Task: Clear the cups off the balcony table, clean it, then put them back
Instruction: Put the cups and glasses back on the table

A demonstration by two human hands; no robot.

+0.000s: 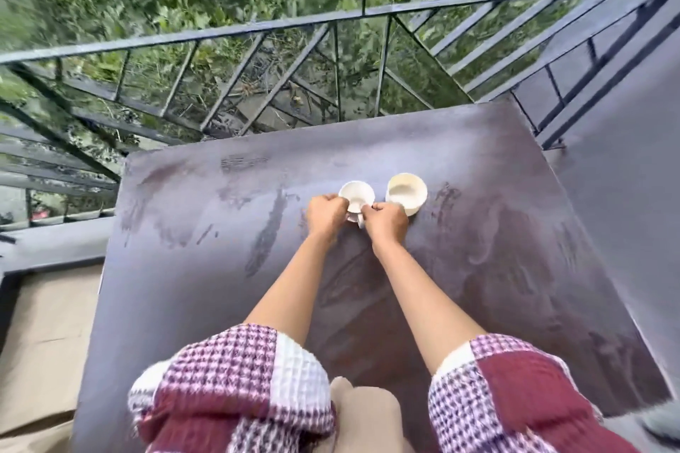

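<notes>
Both hands are holding one white cup (pixel 356 197) out on the table (pixel 184 268). The left hand (pixel 325 215) is curling its fingers (pixel 340 199) around the cup's near left side. The right hand (pixel 386 224) is pinching it at the near right side, just above the little handle (pixel 360 221). A second cup (pixel 406 192) is sitting just past the right fingers, almost touching the first one. The table is looking streaky. If the hands are lifting fast, the right knuckles could be bumping the second cup and tipping it.
</notes>
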